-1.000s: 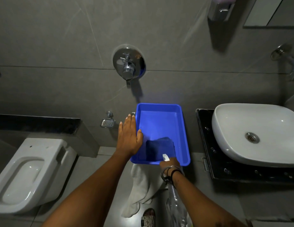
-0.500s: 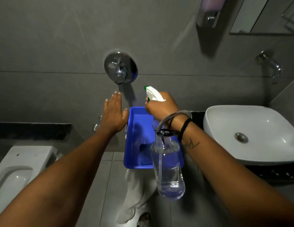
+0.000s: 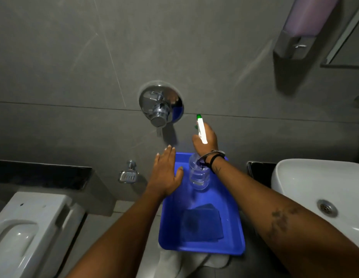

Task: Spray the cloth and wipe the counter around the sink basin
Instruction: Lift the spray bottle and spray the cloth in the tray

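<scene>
A folded dark blue cloth (image 3: 201, 223) lies in the near half of a blue plastic tray (image 3: 237, 233). My right hand (image 3: 206, 142) is shut on the white trigger head of a clear spray bottle (image 3: 199, 174), which hangs over the far end of the tray, its green nozzle pointing at the wall. My left hand (image 3: 166, 174) is open, fingers spread, palm down at the tray's left rim. The white sink basin (image 3: 307, 189) sits at the right on a black counter (image 3: 258, 171).
A chrome wall valve (image 3: 160, 105) juts out above the tray. A small soap dish (image 3: 128, 175) hangs lower left. A white toilet (image 3: 30, 227) stands at the left. A soap dispenser (image 3: 300, 31) is mounted upper right. White cloth (image 3: 194, 261) lies under the tray.
My right hand lifted the spray bottle out from the tray's near end and holds it over the far end. My left hand stays at the tray's left rim. The view shifted.
</scene>
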### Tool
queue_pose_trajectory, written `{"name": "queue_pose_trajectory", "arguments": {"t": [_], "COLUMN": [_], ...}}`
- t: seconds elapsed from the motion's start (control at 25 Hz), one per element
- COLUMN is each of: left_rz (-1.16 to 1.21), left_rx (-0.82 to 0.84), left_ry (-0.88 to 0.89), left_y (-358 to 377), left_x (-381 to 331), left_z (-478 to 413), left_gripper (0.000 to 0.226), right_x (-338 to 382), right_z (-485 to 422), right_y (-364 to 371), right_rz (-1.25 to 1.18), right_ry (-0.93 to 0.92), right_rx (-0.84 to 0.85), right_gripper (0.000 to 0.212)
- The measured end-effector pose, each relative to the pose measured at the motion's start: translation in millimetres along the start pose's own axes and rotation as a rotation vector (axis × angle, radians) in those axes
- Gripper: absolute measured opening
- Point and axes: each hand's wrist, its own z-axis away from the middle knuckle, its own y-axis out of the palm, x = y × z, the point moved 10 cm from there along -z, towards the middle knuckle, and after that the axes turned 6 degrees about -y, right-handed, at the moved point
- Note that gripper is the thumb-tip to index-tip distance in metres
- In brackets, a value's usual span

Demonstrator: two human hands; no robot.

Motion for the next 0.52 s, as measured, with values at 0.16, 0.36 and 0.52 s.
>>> {"name": "queue_pose_trajectory", "arguments": {"t": [0.16, 0.36, 0.52], "left_rz": [0.080, 0.152, 0.353], "left_rx": [0.082, 0.143, 0.191], "left_ry": [-0.029, -0.152, -0.389], "left_y": [34, 61, 92], "left_x": [6, 18, 42], "left_z": [-3, 5, 24], "left_gripper": [0.070, 0.069, 0.055], "right_x": [-56, -89, -115], "right_z": [-14, -21, 9], "right_y": [20, 17, 26], "right_rz": [-0.007, -0.016, -0.018], "right_ry": [0.102, 0.164, 0.198], "right_rx": [0.003, -0.008, 0.145], "right_gripper": [0.045, 0.045, 0.080]}}
